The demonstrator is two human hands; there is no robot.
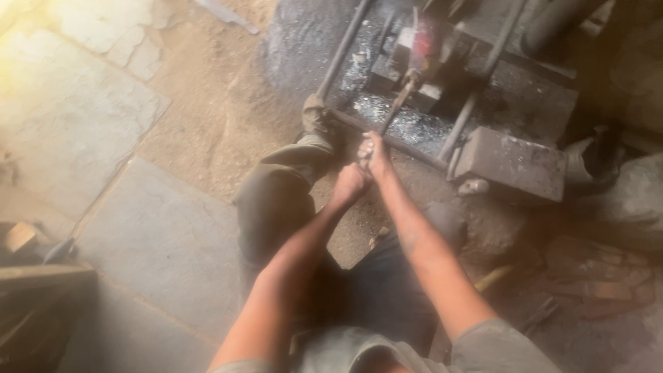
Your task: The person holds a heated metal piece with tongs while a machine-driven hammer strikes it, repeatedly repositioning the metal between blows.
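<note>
Head view: both hands clasp one tool.
Left hand [349,185]: closed round the rod's near end.
Right hand [373,153]: closed round it just above.
Metal rod [398,103]: slants toward 1 o'clock into the dark metal press [514,162].
Progress: rod engaged with press, shavings lie around; remaining work unclear.

Both of your bare arms stretch forward and slightly toward each other, meeting out in front of your body. Your left hand [349,185] is curled into a closed fist, knuckles up, wrist fairly straight. Your right hand [373,153] sits just beyond it and touching it, also closed, with the fingers wrapped tight and the wrist bent a little upward. The two fists are stacked one ahead of the other in a shared grip. Your forearms are lean and extended, elbows only lightly bent. Your left knee is drawn up beside your left arm, the foot planted ahead.
</note>
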